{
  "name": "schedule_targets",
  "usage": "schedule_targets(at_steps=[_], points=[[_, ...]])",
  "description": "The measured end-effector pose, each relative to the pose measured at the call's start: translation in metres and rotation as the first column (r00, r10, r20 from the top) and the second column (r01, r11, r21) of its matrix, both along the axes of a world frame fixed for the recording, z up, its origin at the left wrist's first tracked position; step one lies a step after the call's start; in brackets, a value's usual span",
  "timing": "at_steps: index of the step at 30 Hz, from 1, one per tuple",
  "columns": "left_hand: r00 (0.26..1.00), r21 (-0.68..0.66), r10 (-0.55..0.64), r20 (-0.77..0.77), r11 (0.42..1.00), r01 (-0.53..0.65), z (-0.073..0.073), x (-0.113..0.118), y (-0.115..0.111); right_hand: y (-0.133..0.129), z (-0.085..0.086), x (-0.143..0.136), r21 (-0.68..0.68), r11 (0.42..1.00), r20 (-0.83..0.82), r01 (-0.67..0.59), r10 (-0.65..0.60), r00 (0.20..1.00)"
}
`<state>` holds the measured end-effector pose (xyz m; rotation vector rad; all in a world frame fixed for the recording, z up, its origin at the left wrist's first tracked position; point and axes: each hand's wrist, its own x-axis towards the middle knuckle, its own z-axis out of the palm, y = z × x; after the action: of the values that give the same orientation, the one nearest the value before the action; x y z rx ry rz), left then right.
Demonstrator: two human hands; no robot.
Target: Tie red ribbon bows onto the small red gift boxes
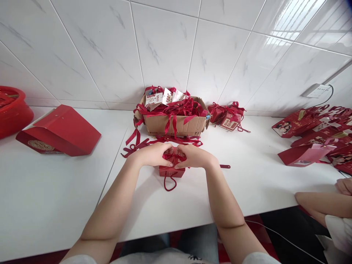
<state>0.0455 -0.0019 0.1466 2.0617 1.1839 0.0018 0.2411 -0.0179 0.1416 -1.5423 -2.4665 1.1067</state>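
A small red gift box (pixel 172 172) stands on the white table in front of me, its twisted red cord handle (pixel 170 189) drooping toward my side. From the left, my left hand (pixel 155 156) curls around the top of the box. My right hand (pixel 195 157) grips it from the other side, with the thumbs of both hands near each other. Between the hands show red ribbon and a round red tag (pixel 179 159). My fingertips are partly hidden behind the box top.
Behind the box, a cardboard carton (pixel 165 124) overflows with red ribbons and cards. Small red boxes (pixel 230 117) sit right of it. A larger red box (pixel 68 128) and a red basin (pixel 15 113) are at left. Several red boxes (pixel 297 150) and another person's arm (pixel 324 205) are at right.
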Motion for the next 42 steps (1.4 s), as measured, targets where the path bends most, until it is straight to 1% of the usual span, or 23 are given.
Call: schedule_targets(at_steps=[6, 10, 16, 21, 26, 29, 32, 38, 42], points=[[1.0, -0.001, -0.022, 0.022, 1.0, 0.023, 0.002, -0.001, 0.0, -0.002, 0.003, -0.001, -0.001, 1.0, -0.049, -0.031, 0.031, 0.998], [1.0, 0.033, -0.014, -0.021, 0.999, 0.015, 0.005, -0.004, 0.0, 0.0, 0.0, 0.005, 0.022, 0.999, -0.074, -0.042, 0.044, 0.996], [0.996, 0.097, 0.026, -0.08, 0.995, -0.018, -0.001, -0.008, 0.005, 0.004, -0.005, 0.014, 0.093, 0.996, -0.076, 0.001, 0.006, 0.997], [0.996, 0.091, 0.027, -0.082, 0.996, -0.02, -0.002, -0.01, 0.005, 0.002, 0.0, 0.014, 0.093, 0.994, -0.126, 0.062, -0.05, 0.991], [0.995, 0.11, 0.03, -0.096, 0.994, -0.019, -0.001, -0.01, 0.004, 0.002, 0.001, 0.016, 0.1, 0.993, -0.172, 0.069, -0.051, 0.984], [0.996, 0.118, 0.031, -0.088, 0.993, -0.021, -0.004, -0.009, 0.005, 0.004, -0.003, 0.016, 0.084, 0.995, -0.192, 0.062, -0.045, 0.98], [0.996, 0.121, 0.034, -0.082, 0.992, -0.024, -0.007, -0.01, 0.006, 0.006, -0.007, 0.012, 0.062, 0.997, -0.179, 0.045, -0.033, 0.983], [0.997, 0.17, 0.003, -0.071, 0.985, 0.009, -0.014, -0.012, 0.011, 0.007, -0.012, 0.003, 0.146, 0.988, -0.178, 0.043, -0.017, 0.984], [0.997, 0.185, -0.002, -0.081, 0.983, 0.017, -0.017, -0.012, 0.013, 0.008, -0.011, 0.003, 0.159, 0.987, -0.17, 0.024, 0.004, 0.985]])
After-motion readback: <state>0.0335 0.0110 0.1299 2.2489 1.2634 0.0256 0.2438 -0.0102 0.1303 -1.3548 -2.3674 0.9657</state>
